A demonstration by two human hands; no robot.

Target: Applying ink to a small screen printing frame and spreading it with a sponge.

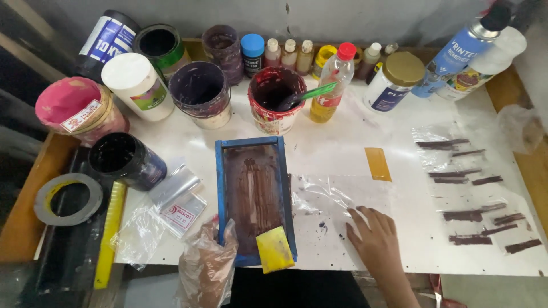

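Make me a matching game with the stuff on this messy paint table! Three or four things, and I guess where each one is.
Things:
1. yellow sponge
2. green-handled brush
3. roll of grey tape
4. right hand

Places:
A. standing in the red-stained paint pot
B. flat on the clear plastic sheet
C. on the near end of the blue-framed screen
D. at the table's left edge, beside the black tub

Pairs: 1-C, 2-A, 3-D, 4-B
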